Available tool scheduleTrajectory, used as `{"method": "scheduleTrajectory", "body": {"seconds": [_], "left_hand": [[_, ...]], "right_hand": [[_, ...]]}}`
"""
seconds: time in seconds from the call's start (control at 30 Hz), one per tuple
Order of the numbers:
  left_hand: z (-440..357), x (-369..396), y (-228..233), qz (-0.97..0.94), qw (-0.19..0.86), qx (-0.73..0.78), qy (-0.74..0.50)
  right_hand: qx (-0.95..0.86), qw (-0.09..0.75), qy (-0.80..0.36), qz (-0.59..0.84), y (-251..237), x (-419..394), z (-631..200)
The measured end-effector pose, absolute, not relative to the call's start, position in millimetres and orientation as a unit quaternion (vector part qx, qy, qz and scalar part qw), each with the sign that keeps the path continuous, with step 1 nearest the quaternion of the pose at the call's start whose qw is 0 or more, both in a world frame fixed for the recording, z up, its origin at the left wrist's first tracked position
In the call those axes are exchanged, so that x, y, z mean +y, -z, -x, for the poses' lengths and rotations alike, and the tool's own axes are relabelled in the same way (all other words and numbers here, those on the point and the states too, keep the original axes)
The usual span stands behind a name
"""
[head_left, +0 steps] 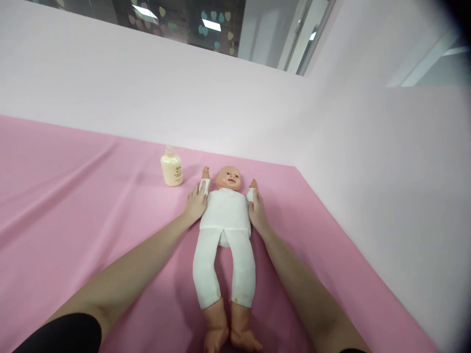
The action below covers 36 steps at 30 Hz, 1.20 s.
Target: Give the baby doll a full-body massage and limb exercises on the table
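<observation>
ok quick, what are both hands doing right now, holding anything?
Left hand: fingers open, resting against the baby doll at its arm, not clearly gripping.
Right hand: fingers open, pressed against the doll's other side at the arm; grip cannot be told.

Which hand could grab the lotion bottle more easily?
Probably the left hand. It rests at the doll's arm on the same side as the cream bottle, with only bare pink sheet between them. The right hand would have to cross over the doll.
</observation>
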<state>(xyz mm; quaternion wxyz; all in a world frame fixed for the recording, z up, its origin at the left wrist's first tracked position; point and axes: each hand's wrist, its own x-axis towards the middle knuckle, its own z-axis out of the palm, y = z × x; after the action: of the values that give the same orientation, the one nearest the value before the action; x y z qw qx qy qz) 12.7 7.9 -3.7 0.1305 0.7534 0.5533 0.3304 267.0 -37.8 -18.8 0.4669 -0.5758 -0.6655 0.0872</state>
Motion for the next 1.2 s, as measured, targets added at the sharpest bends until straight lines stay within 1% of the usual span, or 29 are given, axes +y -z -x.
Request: {"method": "scheduleTrajectory", "body": {"seconds": [0.2,0.33,0.4,0.5,0.57,0.63,0.73,0.83,1.0,1.2], "left_hand": [[-11,4,-7,-0.751,0.118,0.592,-0.267],[-9,5,-7,-0.751,0.125,0.589,-0.271],[-9,5,-6,-0.752,0.144,0.565,-0.307],[-9,5,-4,-0.744,0.178,0.504,-0.401],[-10,3,-5,-0.735,0.172,0.462,-0.465],[-11,-1,-8,-0.742,0.147,0.419,-0.503],[-13,-10,-15,-0.786,0.126,0.364,-0.485],[-14,-16,-19,-0.814,0.141,0.349,-0.443],[-15,-12,-14,-0.797,0.163,0.398,-0.425],[-17,-2,-3,-0.758,0.159,0.437,-0.458]], "right_hand": [[-0.636,0.431,-0.113,0.630,18,-37,-270],[-0.620,0.452,-0.140,0.626,15,-42,-268],[-0.615,0.482,-0.147,0.606,11,-44,-266],[-0.603,0.545,-0.137,0.566,4,-49,-260],[-0.601,0.583,-0.113,0.535,-1,-53,-256],[-0.613,0.601,-0.088,0.506,-4,-56,-253],[-0.650,0.589,-0.076,0.474,-4,-62,-249],[-0.681,0.556,-0.084,0.470,-2,-65,-248],[-0.691,0.523,-0.082,0.492,1,-63,-250],[-0.680,0.488,-0.078,0.541,3,-51,-254]]}}
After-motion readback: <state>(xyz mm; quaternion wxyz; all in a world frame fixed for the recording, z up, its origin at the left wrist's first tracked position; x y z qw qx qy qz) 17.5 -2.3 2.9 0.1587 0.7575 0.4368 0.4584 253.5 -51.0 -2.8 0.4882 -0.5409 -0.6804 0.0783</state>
